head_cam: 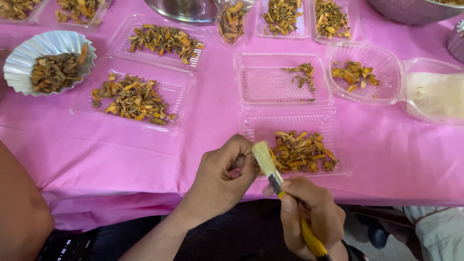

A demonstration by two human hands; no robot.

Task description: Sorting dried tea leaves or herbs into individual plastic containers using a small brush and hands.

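My left hand point(223, 175) is closed around a small piece that is mostly hidden by the fingers, held near the front edge of the pink table. My right hand point(309, 212) grips a paintbrush point(270, 169) with a yellow handle, metal ferrule and pale bristles. The bristles point up and touch the spot where my left fingers pinch. Just behind both hands lies a clear plastic tray point(256, 126) with a heap of orange-brown dried pieces point(302, 152).
The pink cloth point(212, 106) carries several clear trays of dried pieces, a nearly bare tray point(268, 84), a round clear container point(367, 72), a fluted foil cup point(46, 60) at left and metal bowls at the back. Another person's arm point(19, 212) is at the lower left.
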